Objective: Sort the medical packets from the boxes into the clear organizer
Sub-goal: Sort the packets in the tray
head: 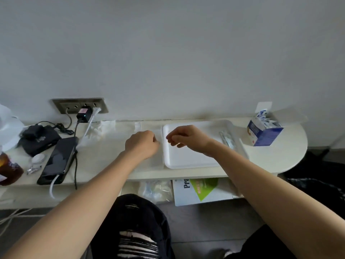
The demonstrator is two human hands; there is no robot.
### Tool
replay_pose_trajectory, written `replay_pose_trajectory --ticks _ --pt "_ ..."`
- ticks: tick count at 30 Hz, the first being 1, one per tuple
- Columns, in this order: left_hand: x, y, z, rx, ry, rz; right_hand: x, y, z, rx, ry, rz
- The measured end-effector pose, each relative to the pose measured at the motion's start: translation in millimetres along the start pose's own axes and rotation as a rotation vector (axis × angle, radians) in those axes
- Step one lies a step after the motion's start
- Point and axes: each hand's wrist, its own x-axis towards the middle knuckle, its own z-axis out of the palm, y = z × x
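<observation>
Early sorting is judged: left hand [142, 144] and right hand [183, 137] are curled (any hold cannot be told) — the blue box [263, 129] to their right should be reached next.

A blue-and-white box [265, 132] stood open at the right of the frame, slightly tilted, with white packets [266, 118] sticking out of its top. Left of it the clear organizer [242, 148] lay flat, with a slim packet [226, 140] along its right side.
</observation>
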Motion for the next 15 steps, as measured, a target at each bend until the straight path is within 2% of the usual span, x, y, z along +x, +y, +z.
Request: replay_pose_trajectory --ticks 3,5,8,11,15 --pt "6.9 32.0 -4.1 0.054 0.102 0.064 -16.8 33.0 -48.5 -0.111 0.213 0.071" --pt "14.6 57.3 -0.6 -0.005 0.144 0.143 -26.1 53.8 -78.7 -0.240 0.372 0.121" --pt "29.3 110.2 18.7 -0.167 0.021 0.233 -43.0 77.0 -121.9 -0.468 0.543 0.237" --pt "38.8 153.3 43.5 -0.228 -0.102 0.287 -54.9 94.0 -149.4 -0.546 0.662 0.333" --pt "47.1 191.9 69.6 -0.291 -0.205 0.300 -58.7 113.3 -170.9 -0.719 0.663 0.427"
